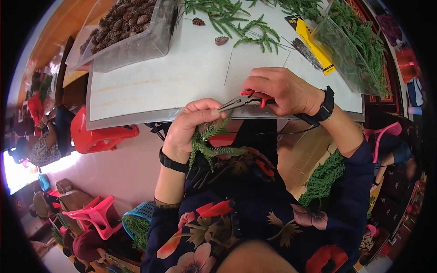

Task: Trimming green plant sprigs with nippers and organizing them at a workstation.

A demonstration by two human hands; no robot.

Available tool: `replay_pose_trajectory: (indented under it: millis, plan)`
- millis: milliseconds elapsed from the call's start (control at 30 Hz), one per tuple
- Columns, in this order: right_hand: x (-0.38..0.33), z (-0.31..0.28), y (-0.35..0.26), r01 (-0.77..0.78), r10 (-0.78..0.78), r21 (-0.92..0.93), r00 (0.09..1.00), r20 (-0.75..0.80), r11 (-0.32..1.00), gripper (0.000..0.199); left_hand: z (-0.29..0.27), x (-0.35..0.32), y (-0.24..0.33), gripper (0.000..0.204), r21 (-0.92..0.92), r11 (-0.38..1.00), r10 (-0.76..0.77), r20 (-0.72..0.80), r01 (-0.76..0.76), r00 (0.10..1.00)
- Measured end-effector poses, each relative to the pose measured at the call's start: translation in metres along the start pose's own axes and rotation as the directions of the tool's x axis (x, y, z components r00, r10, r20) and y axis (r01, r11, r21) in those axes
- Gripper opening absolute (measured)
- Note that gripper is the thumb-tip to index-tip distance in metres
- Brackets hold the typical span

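Note:
My left hand (193,123) pinches a green artificial pine sprig (209,141), whose needled branches hang below the fingers over my lap. My right hand (284,91) is closed round red-handled needle-nose pliers (241,101). The pliers' jaws point left and their tips meet the sprig's stem at my left fingertips; whether they grip a wire there is too small to tell. Both hands are above the table's near edge. Just beyond them, thin dark wires (229,63) lie on the white table (136,91).
A clear bin of pine cones (132,54) stands at the far left. Loose cones (221,41) and green sprigs (259,36) lie at the back. On the right are a yellow package (314,45), a bundle of dark wires (305,52) and a clear bin of greenery (350,59).

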State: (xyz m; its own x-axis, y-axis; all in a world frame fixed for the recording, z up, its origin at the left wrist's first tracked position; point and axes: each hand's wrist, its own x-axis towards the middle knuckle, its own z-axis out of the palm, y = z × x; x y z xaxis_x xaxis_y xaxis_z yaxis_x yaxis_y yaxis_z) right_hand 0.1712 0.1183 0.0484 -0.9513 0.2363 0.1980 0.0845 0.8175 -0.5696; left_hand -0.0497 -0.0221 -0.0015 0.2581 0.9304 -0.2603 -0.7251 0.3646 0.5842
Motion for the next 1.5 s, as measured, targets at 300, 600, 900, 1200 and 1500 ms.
replay_pose_trajectory:
  millis: [300, 600, 900, 1200, 1500]
  plan:
    - [-0.004, 0.006, -0.026, -0.385, 0.38, 0.009, 0.914, 0.141, 0.923, 0.028, 0.014, 0.007, -0.007, 0.012, 0.382, 0.9, 0.339, -0.311, -0.21, 0.888]
    - [-0.008, 0.004, -0.012, -0.218, 0.217, 0.026, 0.976, 0.019, 0.976, 0.03, 0.007, 0.005, -0.005, 0.011, 0.153, 0.972, 0.214, -0.255, -0.179, 0.943]
    - [-0.005, 0.004, -0.017, -0.26, 0.26, 0.003, 0.964, 0.058, 0.966, 0.029, 0.014, 0.004, -0.006, 0.009, 0.232, 0.958, 0.237, -0.295, -0.171, 0.926]
    - [-0.004, 0.015, -0.036, -0.428, 0.428, -0.004, 0.903, 0.04, 0.904, 0.024, 0.026, 0.009, -0.016, 0.007, 0.659, 0.711, 0.584, -0.361, -0.245, 0.727]
    - [-0.002, 0.02, -0.035, -0.42, 0.417, -0.087, 0.907, -0.054, 0.903, 0.024, 0.029, 0.013, -0.02, 0.013, 0.77, 0.54, 0.724, -0.219, -0.34, 0.655]
